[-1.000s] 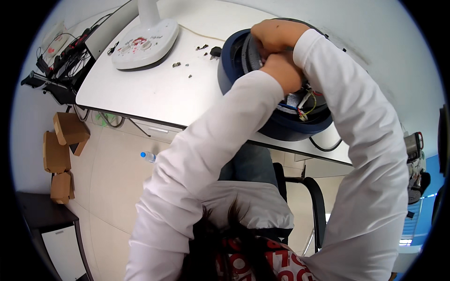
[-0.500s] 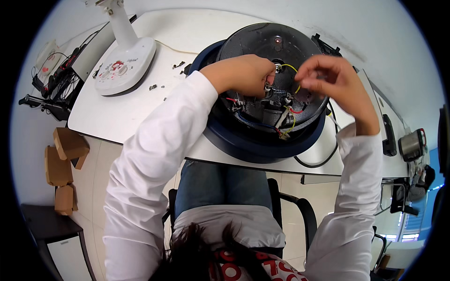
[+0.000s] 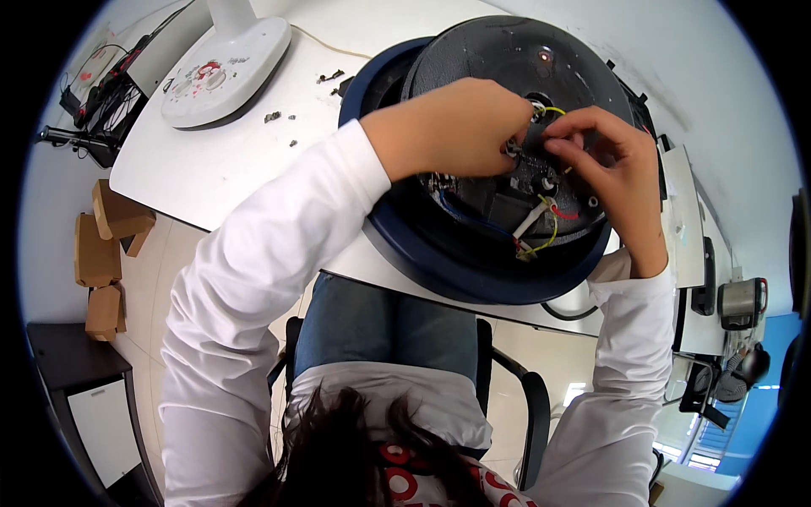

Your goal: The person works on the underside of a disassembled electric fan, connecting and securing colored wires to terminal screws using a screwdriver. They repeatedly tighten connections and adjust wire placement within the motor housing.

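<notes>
A dark round metal plate (image 3: 591, 72), its wired underside facing me, rests tilted in a dark blue round shell (image 3: 397, 232) of an appliance. My left hand (image 3: 469, 127) reaches over the plate, fingers curled and closed at a small dark metal piece (image 3: 512, 149) near the plate's middle. Just to its right, my right hand (image 3: 621, 160) has thumb and forefinger pinched; whatever lies between them is too small to make out. Beneath the hands run a yellow-green wire (image 3: 551, 235), a red wire (image 3: 564, 215) and a blue wire (image 3: 465, 221). Curled fingers hide part of the middle.
Small metal bits (image 3: 272, 117) lie on the white table (image 3: 194, 182) at left, near a white stand base (image 3: 232, 76). A black cable (image 3: 570, 315) loops at the table's front edge. Cardboard boxes (image 3: 100, 249) sit on the floor; a metal pot (image 3: 740, 304) stands far right.
My right hand has come closer to the left, its thumb and forefinger drawn together near the plate's middle. The left hand stays at the same part. The whole view has shifted slightly.
</notes>
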Motion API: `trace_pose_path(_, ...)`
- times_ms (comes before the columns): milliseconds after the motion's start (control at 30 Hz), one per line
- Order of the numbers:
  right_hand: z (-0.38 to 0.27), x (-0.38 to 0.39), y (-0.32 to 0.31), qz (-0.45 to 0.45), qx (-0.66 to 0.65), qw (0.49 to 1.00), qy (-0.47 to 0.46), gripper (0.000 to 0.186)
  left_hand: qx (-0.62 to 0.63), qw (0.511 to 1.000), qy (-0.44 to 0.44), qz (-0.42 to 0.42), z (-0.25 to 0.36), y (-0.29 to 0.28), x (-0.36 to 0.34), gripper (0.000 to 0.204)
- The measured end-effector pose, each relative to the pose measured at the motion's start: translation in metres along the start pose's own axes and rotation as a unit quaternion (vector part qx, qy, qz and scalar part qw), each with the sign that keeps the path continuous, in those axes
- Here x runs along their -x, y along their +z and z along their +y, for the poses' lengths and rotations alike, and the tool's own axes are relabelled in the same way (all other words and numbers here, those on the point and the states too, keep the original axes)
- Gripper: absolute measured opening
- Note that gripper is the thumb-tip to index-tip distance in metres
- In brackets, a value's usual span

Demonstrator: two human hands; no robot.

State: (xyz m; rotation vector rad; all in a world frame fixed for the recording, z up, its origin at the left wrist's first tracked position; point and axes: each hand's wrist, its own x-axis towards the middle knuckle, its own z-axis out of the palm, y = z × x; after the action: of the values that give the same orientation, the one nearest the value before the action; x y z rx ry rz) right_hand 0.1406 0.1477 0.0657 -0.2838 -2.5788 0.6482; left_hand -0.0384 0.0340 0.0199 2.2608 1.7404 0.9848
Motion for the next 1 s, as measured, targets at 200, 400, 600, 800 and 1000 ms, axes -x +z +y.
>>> trace_pose_path(200,0.019,0.002,-0.009,0.123,-0.109,0.984,0.067,0.017,-0.041,0.996,-0.014,0.074,0.009,0.01,0.0,0.017)
trace_pose_path(400,0.026,0.011,-0.016,0.078,-0.138,0.982,0.101,0.013,-0.038,0.996,-0.064,0.056,0.017,0.006,-0.005,0.017)
trace_pose_path(600,0.024,0.005,-0.01,0.064,-0.097,0.989,0.09,0.01,-0.032,0.995,-0.049,0.077,0.015,0.01,-0.003,0.018)
trace_pose_path(800,0.016,0.007,-0.018,-0.024,-0.152,0.979,0.132,0.012,-0.011,0.994,-0.078,0.071,0.017,0.008,-0.001,0.016)
trace_pose_path(1000,0.013,0.008,-0.021,-0.008,-0.26,0.948,0.183,0.017,-0.011,0.993,-0.065,0.097,0.018,0.012,0.0,0.024)
